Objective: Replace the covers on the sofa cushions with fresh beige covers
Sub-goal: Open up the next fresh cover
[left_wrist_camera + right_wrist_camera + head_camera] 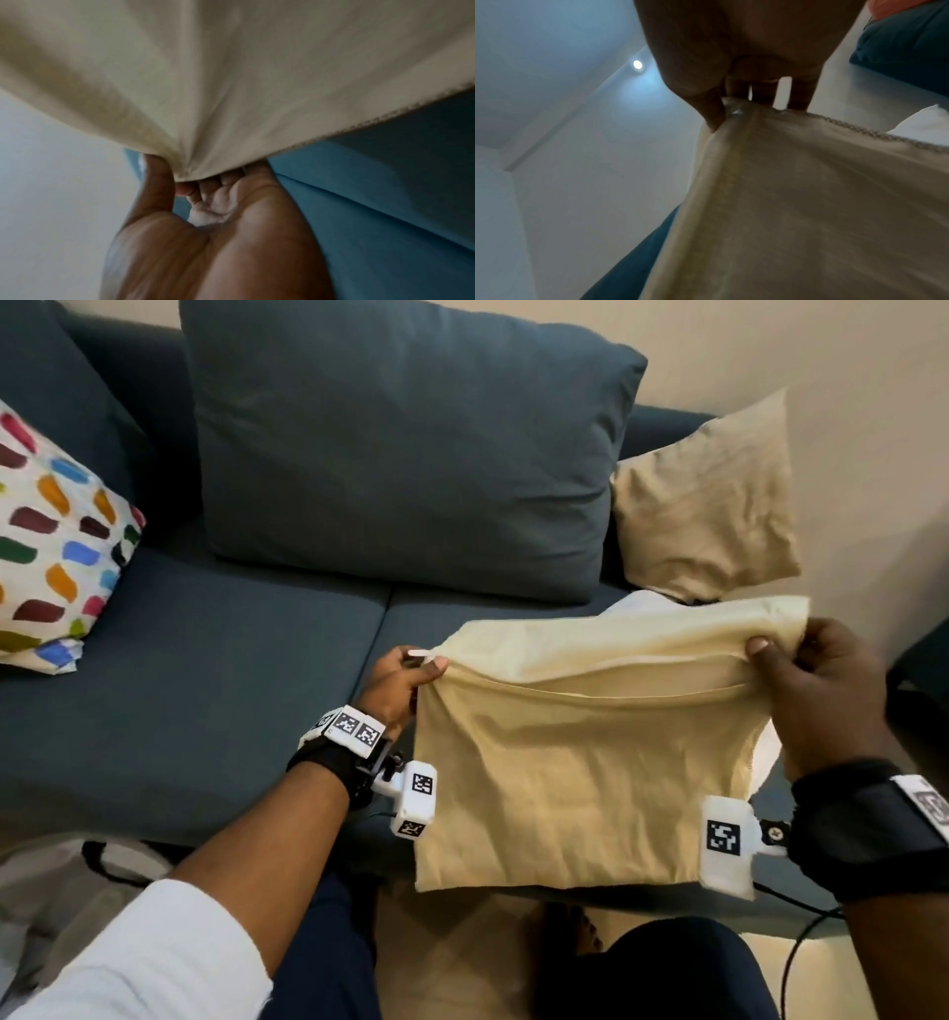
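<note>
You hold a flat beige fabric cushion cover (575, 762) stretched above the dark blue sofa's (195, 670) front edge, your left hand (398, 683) pinching its left top corner, your right hand (821, 690) pinching the right. Behind it a crumpled beige cushion (708, 505) leans at the sofa's back; a multicoloured spotted cushion (51, 541) sits far left.

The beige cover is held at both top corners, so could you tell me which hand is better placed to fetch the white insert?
Right hand: the white insert lies behind the cover nearer it.
</note>
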{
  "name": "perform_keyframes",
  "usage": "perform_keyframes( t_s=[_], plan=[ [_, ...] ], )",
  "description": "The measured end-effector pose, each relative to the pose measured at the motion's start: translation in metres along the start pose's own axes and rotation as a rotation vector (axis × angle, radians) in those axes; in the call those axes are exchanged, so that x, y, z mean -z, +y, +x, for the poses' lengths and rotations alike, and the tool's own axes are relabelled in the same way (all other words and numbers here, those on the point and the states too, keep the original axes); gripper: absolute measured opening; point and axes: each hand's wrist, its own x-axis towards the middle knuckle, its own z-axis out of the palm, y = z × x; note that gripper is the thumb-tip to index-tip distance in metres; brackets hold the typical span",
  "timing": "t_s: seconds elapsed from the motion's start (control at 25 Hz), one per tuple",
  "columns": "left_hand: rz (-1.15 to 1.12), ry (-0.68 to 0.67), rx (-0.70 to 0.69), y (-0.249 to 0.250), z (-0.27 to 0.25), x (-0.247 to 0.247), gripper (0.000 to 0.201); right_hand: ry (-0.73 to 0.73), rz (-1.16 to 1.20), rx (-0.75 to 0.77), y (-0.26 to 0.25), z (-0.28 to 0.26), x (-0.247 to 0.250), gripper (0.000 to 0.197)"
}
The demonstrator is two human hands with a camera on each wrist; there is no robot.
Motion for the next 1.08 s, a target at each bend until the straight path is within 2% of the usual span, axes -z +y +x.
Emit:
perform_keyframes(
  t_s=[0.04, 0.12, 0.2, 0.28, 0.36, 0.44, 0.52, 0.56, 0.64, 0.72, 0.8, 0.84, 0.92, 1.0, 1.08],
  plan=[
    [0.011, -0.005, -0.061, 0.011, -0.004, -0.006, 0.027, 0.042, -0.048, -0.048, 0.003, 0.000, 0.002, 0.029],
    [0.038, -0.083, -0.199, 0.037, -0.014, -0.025, 0.037, 0.081, -0.221, -0.093, 0.003, -0.004, 0.000, 0.044],
    [0.152, -0.232, -0.363, 0.066, -0.029, -0.049, 0.042, 0.036, -0.327, 0.044, -0.011, -0.009, -0.013, 0.040],
    [0.286, -0.402, -0.510, 0.095, -0.047, -0.074, 0.047, -0.146, -0.253, 0.283, -0.042, -0.015, -0.030, 0.036],
    [0.444, -0.542, -0.598, 0.117, -0.063, -0.092, 0.045, -0.337, -0.253, 0.444, -0.077, -0.016, -0.044, 0.052],
    [0.589, -0.613, -0.628, 0.131, -0.072, -0.101, 0.038, -0.455, -0.365, 0.531, -0.105, -0.009, -0.052, 0.078],
    [0.680, -0.638, -0.653, 0.140, -0.080, -0.101, 0.034, -0.584, -0.500, 0.562, -0.128, -0.003, -0.053, 0.091],
    [0.710, -0.639, -0.672, 0.144, -0.084, -0.099, 0.034, -0.643, -0.581, 0.590, -0.135, 0.000, -0.052, 0.086],
    [0.758, -0.640, -0.706, 0.149, -0.094, -0.095, 0.033, -0.682, -0.753, 0.666, -0.146, 0.004, -0.050, 0.058],
    [0.858, -0.591, -0.753, 0.151, -0.101, -0.089, 0.042, -0.563, -0.832, 0.742, -0.153, 0.008, -0.047, 0.033],
    [1.055, -0.476, -0.763, 0.150, -0.097, -0.072, 0.050, -0.383, -0.717, 0.744, -0.158, 0.014, -0.042, 0.027],
    [1.174, -0.407, -0.746, 0.148, -0.092, -0.058, 0.045, -0.313, -0.633, 0.721, -0.160, 0.016, -0.038, 0.027],
    [1.383, -0.267, -0.682, 0.149, -0.083, -0.024, 0.023, -0.228, -0.582, 0.654, -0.161, 0.022, -0.028, 0.025],
    [1.406, -0.122, -0.664, 0.160, -0.080, 0.005, 0.016, -0.159, -0.630, 0.599, -0.159, 0.027, -0.017, 0.022],
    [1.318, 0.012, -0.741, 0.179, -0.083, 0.027, 0.015, -0.111, -0.630, 0.574, -0.161, 0.029, -0.007, 0.019]
  ],
)
